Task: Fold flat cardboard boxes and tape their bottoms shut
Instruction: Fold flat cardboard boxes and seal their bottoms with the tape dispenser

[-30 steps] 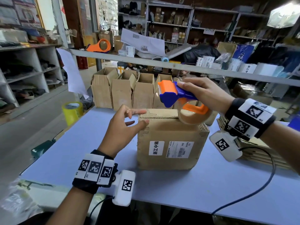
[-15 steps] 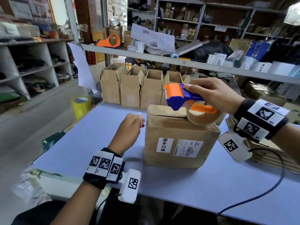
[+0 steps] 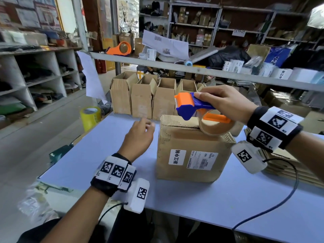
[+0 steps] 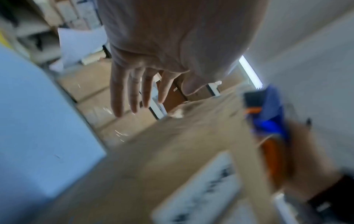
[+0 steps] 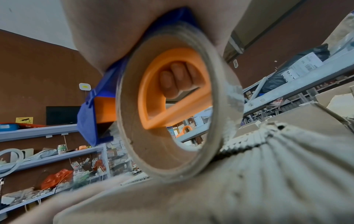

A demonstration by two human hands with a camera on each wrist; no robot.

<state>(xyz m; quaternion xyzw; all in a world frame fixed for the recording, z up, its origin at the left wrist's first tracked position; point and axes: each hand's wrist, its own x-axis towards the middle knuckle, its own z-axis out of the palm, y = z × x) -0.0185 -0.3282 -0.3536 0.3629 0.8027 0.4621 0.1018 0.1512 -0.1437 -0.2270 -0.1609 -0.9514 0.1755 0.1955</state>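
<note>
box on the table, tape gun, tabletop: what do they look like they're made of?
Box: corrugated cardboard, matte brown; fluting shows along its top edges.
Tape gun, gripped by the right hand: probably moulded plastic, smooth orange and blue; its roll has a brown, likely cardboard core.
Tabletop: smooth pale blue, faintly sheened; laminate or painted board, can't tell which.

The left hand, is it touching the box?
Apart. In the head view, blue table shows between the left hand and the box.

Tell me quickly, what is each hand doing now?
Left hand: open, holding nothing, beside the cardboard box.
Right hand: grips the tape dispenser over the box.
</note>
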